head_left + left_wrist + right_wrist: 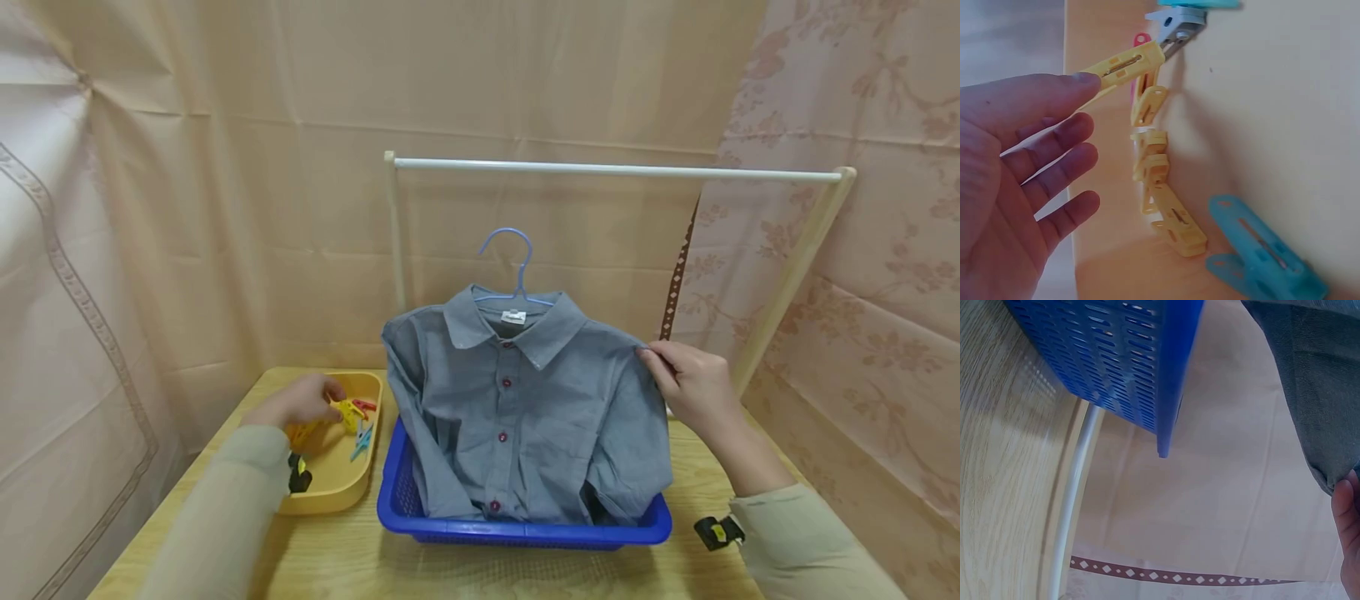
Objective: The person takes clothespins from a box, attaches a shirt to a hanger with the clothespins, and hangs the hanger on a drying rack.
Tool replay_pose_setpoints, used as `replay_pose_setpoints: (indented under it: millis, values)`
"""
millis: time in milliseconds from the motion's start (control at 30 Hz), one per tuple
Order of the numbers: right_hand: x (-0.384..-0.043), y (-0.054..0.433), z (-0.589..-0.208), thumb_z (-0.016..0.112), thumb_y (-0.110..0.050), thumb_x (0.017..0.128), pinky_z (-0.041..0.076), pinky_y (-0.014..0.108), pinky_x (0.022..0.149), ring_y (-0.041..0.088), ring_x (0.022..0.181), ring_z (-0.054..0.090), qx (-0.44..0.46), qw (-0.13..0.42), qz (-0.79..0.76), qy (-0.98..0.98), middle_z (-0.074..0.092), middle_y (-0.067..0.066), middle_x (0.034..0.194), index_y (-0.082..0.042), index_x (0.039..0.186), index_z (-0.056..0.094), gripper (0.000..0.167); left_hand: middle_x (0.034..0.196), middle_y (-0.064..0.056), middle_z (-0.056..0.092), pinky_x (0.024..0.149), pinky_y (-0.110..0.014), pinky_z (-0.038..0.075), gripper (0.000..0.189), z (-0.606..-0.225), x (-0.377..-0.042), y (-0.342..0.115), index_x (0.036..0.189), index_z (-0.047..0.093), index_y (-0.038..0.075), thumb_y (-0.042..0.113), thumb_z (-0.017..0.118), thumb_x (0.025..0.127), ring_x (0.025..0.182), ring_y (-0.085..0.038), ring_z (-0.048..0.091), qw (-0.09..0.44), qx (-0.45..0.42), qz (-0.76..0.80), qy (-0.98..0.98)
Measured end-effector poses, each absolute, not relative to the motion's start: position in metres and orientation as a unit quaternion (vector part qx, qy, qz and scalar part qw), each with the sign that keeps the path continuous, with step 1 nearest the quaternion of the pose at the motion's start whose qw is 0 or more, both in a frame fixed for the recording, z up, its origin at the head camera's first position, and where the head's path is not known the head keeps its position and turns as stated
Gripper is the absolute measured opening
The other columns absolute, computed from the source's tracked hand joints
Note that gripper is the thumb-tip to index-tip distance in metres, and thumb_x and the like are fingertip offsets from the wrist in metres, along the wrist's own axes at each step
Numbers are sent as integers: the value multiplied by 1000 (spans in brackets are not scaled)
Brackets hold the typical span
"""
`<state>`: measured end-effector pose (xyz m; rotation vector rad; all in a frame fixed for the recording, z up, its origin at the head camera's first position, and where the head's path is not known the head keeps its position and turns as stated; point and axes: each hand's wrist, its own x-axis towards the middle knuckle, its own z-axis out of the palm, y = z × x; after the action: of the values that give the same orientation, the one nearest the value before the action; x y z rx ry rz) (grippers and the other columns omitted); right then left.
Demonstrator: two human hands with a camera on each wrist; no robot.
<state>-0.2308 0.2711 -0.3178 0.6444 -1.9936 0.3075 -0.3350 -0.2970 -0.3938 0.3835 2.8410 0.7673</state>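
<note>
Over the yellow tray (330,497), my left hand (303,400) pinches a yellow clothespin (1125,67) between thumb and index finger, the other fingers spread loosely. Below it lie more yellow clothespins (1175,219), a teal clothespin (1266,250), a grey one (1179,22) and a red one (364,405). My right hand (693,379) pinches the shoulder of a grey-blue button shirt (551,417), which also shows in the right wrist view at the fingertips (1342,497). A blue hanger (521,271) sits inside the shirt's collar, its hook standing up.
The shirt's lower part rests in a blue perforated basket (525,533) on the wooden table (337,558). Behind it stands a rack with a white rail (615,170) and pale wooden posts (795,283). Curtains (225,208) hang at the back and sides.
</note>
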Motion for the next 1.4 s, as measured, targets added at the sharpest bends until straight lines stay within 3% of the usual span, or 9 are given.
replay_pose_setpoints:
  millis: [233,567,933,1200,1400]
  values:
    - [-229,271,-317,79,1,83,55,46,56,29,67,70,258,486,128,-825,74,16,85,0,93,74,11,105,-13,67,88,-49,54,31,-386,-336,-298,112,69,-1,9,81,85,95,-30,62,59,164,266,948]
    - [-227,270,-316,79,2,83,55,46,55,28,67,70,260,492,126,-821,74,16,85,1,92,74,11,108,-14,69,92,-51,53,32,-372,-334,-297,115,68,-3,9,79,88,99,-31,64,22,188,285,940]
    - [-224,268,-315,80,1,81,55,47,55,30,68,71,260,494,126,-820,74,16,86,1,94,75,13,99,-11,67,87,-52,52,24,-359,-331,-296,106,70,1,11,80,87,94,-31,62,-65,218,273,935]
    - [-223,268,-314,79,2,82,55,46,55,30,67,70,258,492,122,-823,73,16,83,1,93,74,12,109,-21,67,89,-55,50,28,-350,-327,-290,112,67,-1,12,78,90,102,-39,61,-113,203,295,927]
    - [-223,269,-315,79,1,83,56,48,57,32,69,71,253,486,124,-828,73,18,85,2,93,74,11,106,-18,68,92,-55,49,26,-342,-324,-285,112,67,-1,8,78,89,102,-36,60,-162,216,313,911]
